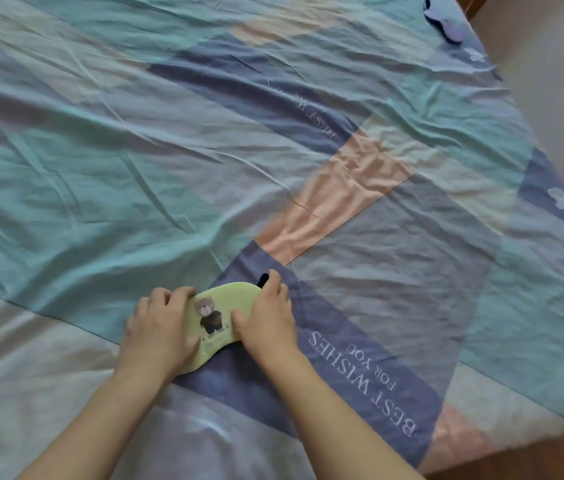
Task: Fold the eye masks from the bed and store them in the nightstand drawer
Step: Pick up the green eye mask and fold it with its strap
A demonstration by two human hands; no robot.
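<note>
A pale green eye mask [222, 308] with a small bear picture lies flat on the bed near the front edge. My left hand [161, 327] presses on its left end, fingers curled over the top edge. My right hand [268, 315] rests on its right end, fingers closed over that edge, with the mask's black strap [263, 279] poking out just above them. A second eye mask [447, 27], lilac with a dark strap, lies far away at the bed's top right corner. No nightstand or drawer is in view.
The bed is covered by a wrinkled patchwork sheet [273, 150] in teal, blue, pink and white with printed lettering. Its right edge drops to a brown floor [557, 109], and a wooden surface [533, 455] shows at the bottom right corner.
</note>
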